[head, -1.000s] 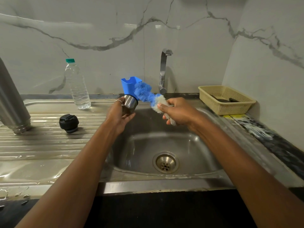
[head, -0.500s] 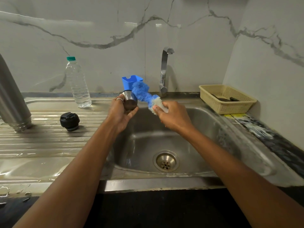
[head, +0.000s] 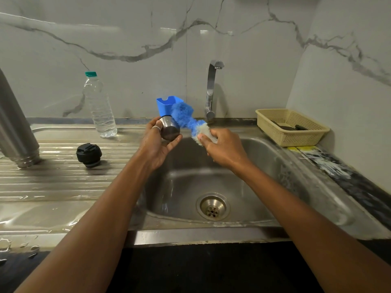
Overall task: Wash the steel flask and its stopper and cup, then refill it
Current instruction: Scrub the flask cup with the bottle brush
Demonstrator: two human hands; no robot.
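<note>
Far left I see the flask (head: pixel 14 123) neck-down on the wet ribbed steel drainboard (head: pixel 63 182), with the stopper (head: pixel 88 155) near it and a clear water bottle (head: pixel 99 106) behind, by the grey-veined marble wall (head: pixel 137 39). My view has the left hand (head: pixel 156 142) curled around the steel cup (head: pixel 169 129) over the sink (head: pixel 264 157), a blue holder (head: pixel 167 104) behind it. The right hand (head: pixel 224 149) pinches the white end of a blue brush (head: pixel 190 121) whose fluffy tip touches the cup. Tap (head: pixel 211 89) at the back, drain (head: pixel 212 206) below, cream basket (head: pixel 292 127) on the right counter by the side wall.
</note>
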